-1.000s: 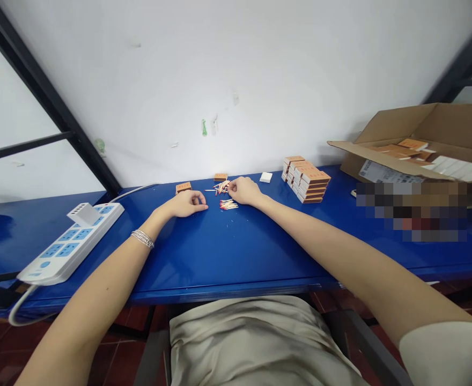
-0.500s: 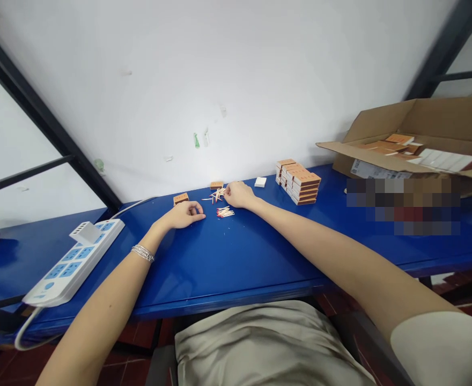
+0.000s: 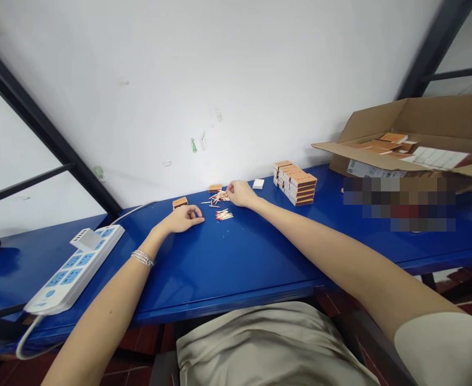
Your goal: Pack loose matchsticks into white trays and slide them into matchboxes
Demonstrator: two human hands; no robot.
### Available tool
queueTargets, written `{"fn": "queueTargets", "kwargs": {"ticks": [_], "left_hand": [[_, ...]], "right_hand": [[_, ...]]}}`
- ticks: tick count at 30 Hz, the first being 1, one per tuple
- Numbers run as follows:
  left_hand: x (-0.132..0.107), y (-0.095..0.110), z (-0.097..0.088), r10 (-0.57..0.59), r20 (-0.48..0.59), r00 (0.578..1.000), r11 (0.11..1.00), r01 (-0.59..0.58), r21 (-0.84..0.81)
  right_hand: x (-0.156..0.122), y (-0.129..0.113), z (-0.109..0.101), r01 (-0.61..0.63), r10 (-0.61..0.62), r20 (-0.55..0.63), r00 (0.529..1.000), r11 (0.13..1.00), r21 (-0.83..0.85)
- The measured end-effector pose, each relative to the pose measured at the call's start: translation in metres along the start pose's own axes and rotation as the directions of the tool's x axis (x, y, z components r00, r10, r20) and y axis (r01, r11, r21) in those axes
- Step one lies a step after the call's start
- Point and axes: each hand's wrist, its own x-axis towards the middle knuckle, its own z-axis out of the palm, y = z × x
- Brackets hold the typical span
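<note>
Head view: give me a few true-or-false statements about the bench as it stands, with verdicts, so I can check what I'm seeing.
1. A bracelet sits on the left wrist. True.
2. The left hand rests on the power strip. False: it lies on the blue table, apart from the power strip.
3. Some loose matches lie between the left hand and the right hand. True.
4. The stacked matchboxes are left of the right hand. False: they are to its right.
5. The cardboard box is shut. False: its flaps are open, with matchboxes inside.
</note>
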Motion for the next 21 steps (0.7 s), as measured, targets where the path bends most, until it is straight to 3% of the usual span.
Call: {"fn": "queueTargets", "kwargs": {"ticks": [2,5,9,13,17,21], "left_hand": [[-0.001,0.001,0.0,-0.005,0.002,1.0,1.0,0.005,0.001],[-0.003,0.005,0.0,-0.002,-0.011,1.0,1.0,0.002,0.026],[0.003,0.009,0.006,0.012,-0.157,0.988,0.996,0.002,0.086],[0.022,0.013,0.013,0.099,-0.249,0.963,0.97,-0.038,0.238],[0.042,0.019,0.016,0.193,-0.235,0.953,0.921,-0.093,0.378],[0.049,0.022,0.02,0.204,-0.226,0.953,0.903,-0.094,0.419]], "right_hand": [[0.0,0.003,-0.002,0.017,-0.018,0.018,1.0,0.999,0.049],[-0.003,0.005,-0.006,0.09,-0.112,0.152,0.982,0.986,0.143],[-0.009,0.006,-0.014,0.189,-0.265,0.341,0.902,0.952,0.24],[-0.011,0.006,-0.016,0.19,-0.296,0.406,0.865,0.941,0.282],[-0.01,0.007,-0.015,0.17,-0.271,0.369,0.889,0.944,0.284],[-0.009,0.007,-0.014,0.112,-0.19,0.308,0.932,0.961,0.253]]}}
